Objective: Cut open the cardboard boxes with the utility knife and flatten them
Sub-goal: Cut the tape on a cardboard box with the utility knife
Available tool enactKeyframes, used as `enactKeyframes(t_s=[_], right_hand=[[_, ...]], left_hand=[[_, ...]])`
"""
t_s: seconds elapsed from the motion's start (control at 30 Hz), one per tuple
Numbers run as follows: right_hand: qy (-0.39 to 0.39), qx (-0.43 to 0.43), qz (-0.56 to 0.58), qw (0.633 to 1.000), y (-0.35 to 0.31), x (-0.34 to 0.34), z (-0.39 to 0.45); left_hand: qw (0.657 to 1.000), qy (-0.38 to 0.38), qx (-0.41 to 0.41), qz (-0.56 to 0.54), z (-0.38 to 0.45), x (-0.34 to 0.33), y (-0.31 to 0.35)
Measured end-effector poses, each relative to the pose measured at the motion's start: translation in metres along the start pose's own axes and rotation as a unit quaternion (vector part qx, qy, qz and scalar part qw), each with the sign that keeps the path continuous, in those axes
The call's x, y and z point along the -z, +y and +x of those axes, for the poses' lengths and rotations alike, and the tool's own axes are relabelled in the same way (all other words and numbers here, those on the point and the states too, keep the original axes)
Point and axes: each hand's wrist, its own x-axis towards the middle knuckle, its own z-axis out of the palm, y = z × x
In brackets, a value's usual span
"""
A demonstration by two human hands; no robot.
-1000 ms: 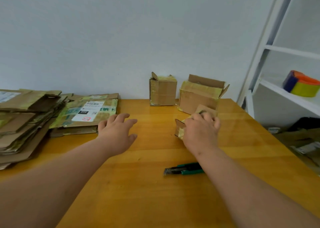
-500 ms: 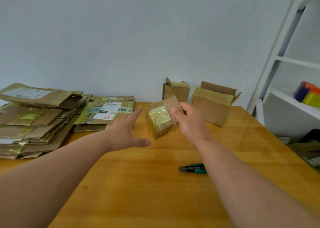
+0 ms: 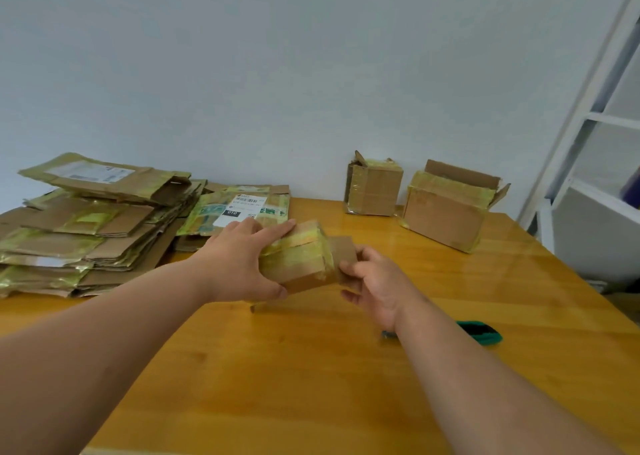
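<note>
A small cardboard box (image 3: pixel 300 260) wrapped in yellowish tape hangs just above the middle of the wooden table (image 3: pixel 311 378). My left hand (image 3: pixel 242 260) grips its left side, fingers over the top and thumb underneath. My right hand (image 3: pixel 377 281) holds the brown flap at its right end. The green and black utility knife (image 3: pixel 479 331) lies on the table to the right, partly hidden behind my right forearm. Two more taped boxes stand at the back by the wall: a small one (image 3: pixel 374 188) and a larger one (image 3: pixel 446 208) with its flap up.
A tall pile of flattened cardboard (image 3: pixel 86 233) fills the table's left side, with a flattened labelled box (image 3: pixel 239 208) beside it. A white shelf frame (image 3: pixel 588 136) stands at the right, past the table's edge.
My right hand lifted the small box from the table and carried it left. My left hand closed on its other side, so both hands now hold it. The view shifted to the left.
</note>
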Motion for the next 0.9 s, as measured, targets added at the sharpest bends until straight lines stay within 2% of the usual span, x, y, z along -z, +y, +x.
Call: enactKeyframes(t_s=[0.07,0.17,0.27,0.4,0.53,0.77,0.9], right_hand=[[0.015,-0.020,-0.106,0.994,0.008,-0.001,0.001],[0.052,-0.014,-0.283,0.958,0.015,-0.002,0.002],[0.095,0.001,-0.417,0.904,0.017,0.002,-0.001],[0.132,-0.016,-0.570,0.811,0.014,0.018,-0.009],[0.112,-0.067,-0.650,0.749,0.012,0.040,-0.015],[-0.016,-0.068,-0.670,0.739,0.007,0.062,-0.018],[-0.036,-0.081,-0.652,0.753,-0.004,0.075,-0.023]], left_hand=[[0.998,-0.037,-0.009,0.044,0.000,0.002,0.000],[0.992,-0.063,-0.028,0.105,0.004,-0.003,0.005],[0.988,-0.102,-0.025,0.112,0.010,-0.015,0.009],[0.984,-0.150,-0.004,0.100,0.010,-0.034,0.007],[0.978,-0.183,-0.007,0.104,0.010,-0.042,0.006],[0.974,-0.202,0.003,0.105,0.013,-0.042,0.007],[0.978,-0.188,0.017,0.091,0.020,-0.036,0.007]])
